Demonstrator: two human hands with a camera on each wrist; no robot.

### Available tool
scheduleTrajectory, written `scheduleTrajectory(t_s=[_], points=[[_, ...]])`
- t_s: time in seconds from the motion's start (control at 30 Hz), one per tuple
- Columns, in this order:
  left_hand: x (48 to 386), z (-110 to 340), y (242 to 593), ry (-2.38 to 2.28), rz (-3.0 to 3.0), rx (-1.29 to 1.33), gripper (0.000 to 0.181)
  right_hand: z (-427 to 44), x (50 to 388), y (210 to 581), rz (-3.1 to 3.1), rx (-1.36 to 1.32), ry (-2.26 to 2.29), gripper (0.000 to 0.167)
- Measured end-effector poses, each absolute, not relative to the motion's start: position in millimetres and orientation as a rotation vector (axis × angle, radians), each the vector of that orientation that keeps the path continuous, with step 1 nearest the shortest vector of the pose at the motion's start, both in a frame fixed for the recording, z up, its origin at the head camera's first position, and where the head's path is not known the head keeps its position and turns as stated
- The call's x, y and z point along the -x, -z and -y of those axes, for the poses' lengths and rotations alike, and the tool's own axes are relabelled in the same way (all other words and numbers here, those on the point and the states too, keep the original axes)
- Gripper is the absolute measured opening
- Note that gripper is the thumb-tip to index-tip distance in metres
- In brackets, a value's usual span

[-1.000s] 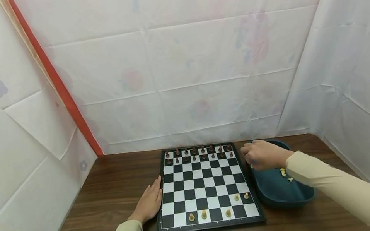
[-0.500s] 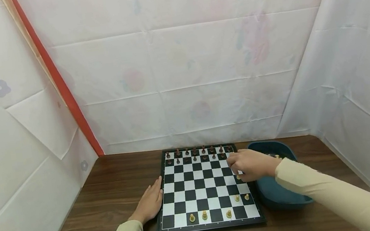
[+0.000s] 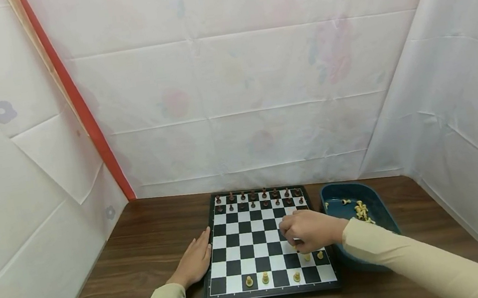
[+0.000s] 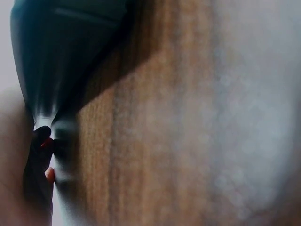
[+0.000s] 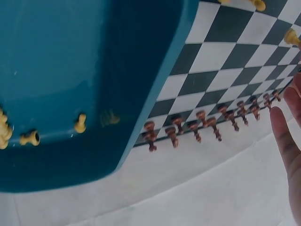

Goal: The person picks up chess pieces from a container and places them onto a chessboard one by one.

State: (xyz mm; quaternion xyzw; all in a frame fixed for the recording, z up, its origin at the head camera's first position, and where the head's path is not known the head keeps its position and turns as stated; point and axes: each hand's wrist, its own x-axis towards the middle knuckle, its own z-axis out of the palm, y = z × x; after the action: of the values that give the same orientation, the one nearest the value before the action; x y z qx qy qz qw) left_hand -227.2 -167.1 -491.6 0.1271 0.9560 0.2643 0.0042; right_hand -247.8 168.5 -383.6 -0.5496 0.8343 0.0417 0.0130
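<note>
On the table lies a black-and-white chessboard. My left hand rests against its left edge, fingers extended. Over the board's right half, my right hand pinches a pale yellow chess piece; its exact kind is hard to tell. Several yellow pieces stand near the front edge, among them a taller piece and a pawn. Two rows of dark brown chess pieces line the far side. The left wrist view is blurred, with wood grain and a dark edge.
A blue plastic tub stands right of the board, under my right forearm. Several loose yellow chess pieces lie inside it. White cloth hangs behind the wooden table and at both sides.
My right hand has come from over the tub leftward and nearer across the board, carrying the yellow chess piece. More of the tub's inside shows. The left hand stays in place.
</note>
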Motion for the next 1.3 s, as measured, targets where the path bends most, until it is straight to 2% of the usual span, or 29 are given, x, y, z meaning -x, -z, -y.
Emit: scheduleTrajectory(t_s=[0.27,0.63,1.3], points=[[228.1,167.2,492.6,-0.816,-2.997,-0.397,0.052,-161.9,244.6,394.8,-2.565,1.610,-0.039,0.005],[228.1,167.2,492.4,-0.807,-3.002,-0.404,0.052,-162.3,244.7,406.9,-2.553,1.622,0.021,0.007],[228.0,168.2,491.9,-0.803,-2.995,-0.405,0.052,-164.2,246.5,402.6,-2.556,1.611,-0.091,0.005]])
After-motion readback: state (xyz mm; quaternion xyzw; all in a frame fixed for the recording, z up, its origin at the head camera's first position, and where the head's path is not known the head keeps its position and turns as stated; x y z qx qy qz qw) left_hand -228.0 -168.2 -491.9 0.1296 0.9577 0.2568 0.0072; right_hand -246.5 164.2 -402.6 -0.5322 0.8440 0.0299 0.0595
